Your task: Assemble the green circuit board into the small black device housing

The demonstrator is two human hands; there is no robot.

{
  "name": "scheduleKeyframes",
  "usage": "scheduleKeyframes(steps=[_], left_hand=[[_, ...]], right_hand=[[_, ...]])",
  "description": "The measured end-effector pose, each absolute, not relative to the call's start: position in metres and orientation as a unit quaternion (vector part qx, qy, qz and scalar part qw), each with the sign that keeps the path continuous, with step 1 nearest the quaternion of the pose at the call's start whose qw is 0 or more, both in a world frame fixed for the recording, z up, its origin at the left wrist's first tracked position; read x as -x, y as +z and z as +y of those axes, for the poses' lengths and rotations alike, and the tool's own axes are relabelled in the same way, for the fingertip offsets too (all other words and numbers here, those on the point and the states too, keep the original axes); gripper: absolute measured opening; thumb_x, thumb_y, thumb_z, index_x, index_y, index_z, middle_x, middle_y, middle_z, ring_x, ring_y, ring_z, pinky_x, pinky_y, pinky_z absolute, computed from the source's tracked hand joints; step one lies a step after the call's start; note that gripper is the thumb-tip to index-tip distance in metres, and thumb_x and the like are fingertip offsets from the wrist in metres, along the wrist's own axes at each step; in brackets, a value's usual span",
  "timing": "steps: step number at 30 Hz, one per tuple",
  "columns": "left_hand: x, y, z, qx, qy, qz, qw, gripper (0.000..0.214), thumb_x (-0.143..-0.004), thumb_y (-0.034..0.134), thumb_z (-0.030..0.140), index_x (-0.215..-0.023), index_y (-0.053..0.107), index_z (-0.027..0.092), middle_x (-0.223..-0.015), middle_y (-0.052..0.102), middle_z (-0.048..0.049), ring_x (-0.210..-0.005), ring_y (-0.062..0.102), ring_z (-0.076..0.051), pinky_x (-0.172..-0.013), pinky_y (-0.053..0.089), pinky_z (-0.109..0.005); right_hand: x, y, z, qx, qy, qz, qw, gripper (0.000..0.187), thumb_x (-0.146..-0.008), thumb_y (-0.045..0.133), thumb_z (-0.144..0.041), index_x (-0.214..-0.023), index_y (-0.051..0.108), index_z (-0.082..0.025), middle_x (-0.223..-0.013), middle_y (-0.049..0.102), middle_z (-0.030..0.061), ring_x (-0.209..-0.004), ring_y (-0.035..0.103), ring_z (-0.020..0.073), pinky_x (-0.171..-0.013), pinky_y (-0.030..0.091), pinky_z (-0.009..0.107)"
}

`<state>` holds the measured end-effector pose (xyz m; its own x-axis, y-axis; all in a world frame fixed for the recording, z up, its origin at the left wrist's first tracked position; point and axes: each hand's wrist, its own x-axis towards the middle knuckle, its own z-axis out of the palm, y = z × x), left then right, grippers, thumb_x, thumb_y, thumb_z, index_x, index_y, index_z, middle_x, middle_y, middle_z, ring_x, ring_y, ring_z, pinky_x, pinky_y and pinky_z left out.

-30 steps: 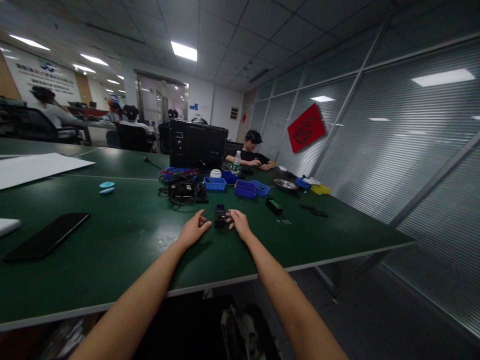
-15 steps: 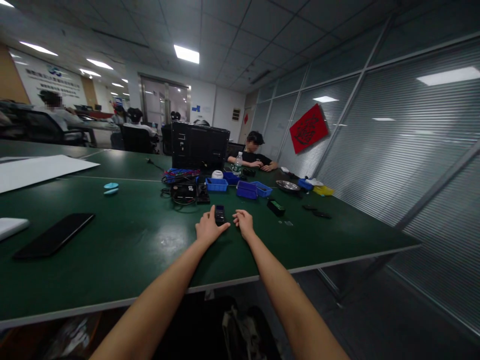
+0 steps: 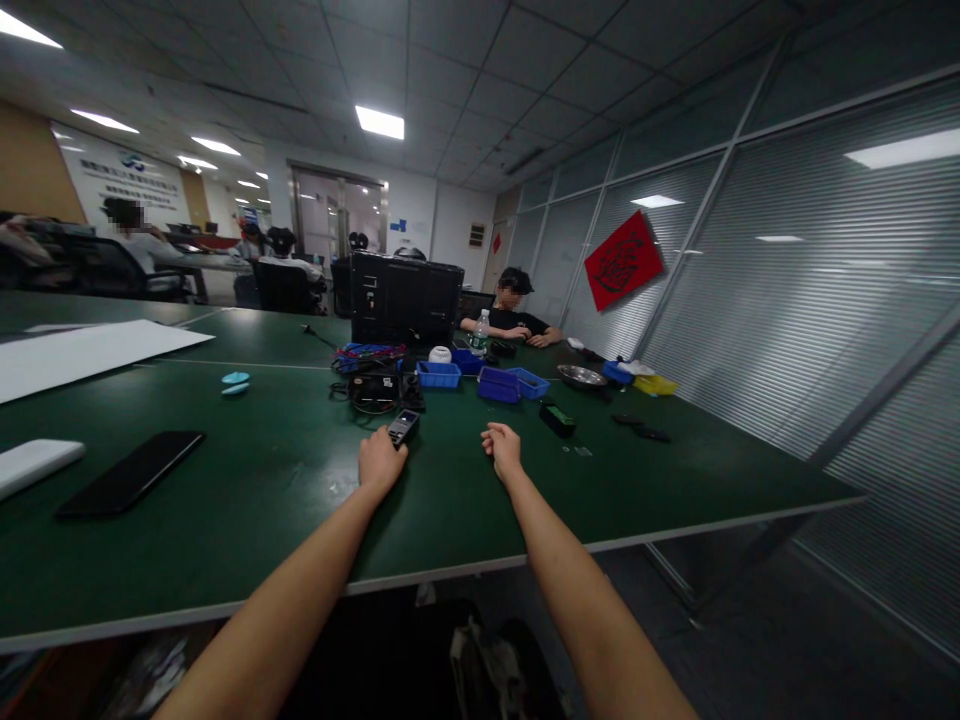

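My left hand (image 3: pixel 379 460) is closed round a small black device with buttons (image 3: pixel 403 427), which sticks out past my fingers just above the green table (image 3: pixel 247 480). To its right, my right hand (image 3: pixel 502 449) rests on the table with its fingers curled in and nothing visible in them. The two hands are a hand's width apart.
Blue bins (image 3: pixel 438 374), a cable bundle with a black box (image 3: pixel 373 390), a metal dish (image 3: pixel 580 376) and a small black block (image 3: pixel 557 417) lie beyond my hands. A dark phone (image 3: pixel 131 472) lies at left. A person sits behind a black case (image 3: pixel 405 300) at the far end.
My left hand has closed on the black device and drawn it to the left, away from the right hand, which has let it go and stayed put.
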<state>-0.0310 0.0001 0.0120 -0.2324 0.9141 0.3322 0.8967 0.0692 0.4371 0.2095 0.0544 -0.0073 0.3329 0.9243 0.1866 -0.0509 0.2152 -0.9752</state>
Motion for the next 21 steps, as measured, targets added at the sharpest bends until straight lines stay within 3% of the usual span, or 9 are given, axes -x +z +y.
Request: scheduleKeyframes(steps=[14,18,21], left_hand=[[0.198,0.039,-0.022,-0.450,0.242,0.860,0.013,0.050,-0.072,0.045,0.045,-0.108,0.047,0.011,-0.105,0.059,-0.0174,-0.096,0.053,-0.031,-0.073,0.042,-0.036],[0.221,0.043,-0.024,-0.365,0.234,0.901,0.012,0.049,-0.073,0.047,0.044,-0.112,0.041,0.014,-0.113,0.057,-0.0113,-0.101,0.051,-0.028,-0.076,0.042,-0.036],[0.226,0.044,-0.025,-0.351,0.250,0.902,0.012,0.054,-0.072,0.047,0.047,-0.114,0.040,0.013,-0.113,0.056,-0.0139,-0.102,0.051,-0.030,-0.076,0.042,-0.037]], right_hand=[[-0.211,-0.015,0.063,0.491,0.397,-0.444,0.637,0.021,-0.062,0.053,-0.023,-0.081,0.055,-0.013,-0.058,0.059,-0.0001,-0.039,0.046,0.0068,-0.034,0.029,0.017],[-0.211,-0.014,0.062,0.488,0.397,-0.448,0.635,0.021,-0.062,0.053,-0.022,-0.081,0.055,-0.013,-0.058,0.059,-0.0001,-0.040,0.046,0.0069,-0.034,0.030,0.017],[-0.211,-0.014,0.061,0.488,0.396,-0.451,0.633,0.021,-0.062,0.053,-0.023,-0.081,0.055,-0.014,-0.058,0.059,0.0000,-0.040,0.046,0.0068,-0.034,0.030,0.017]])
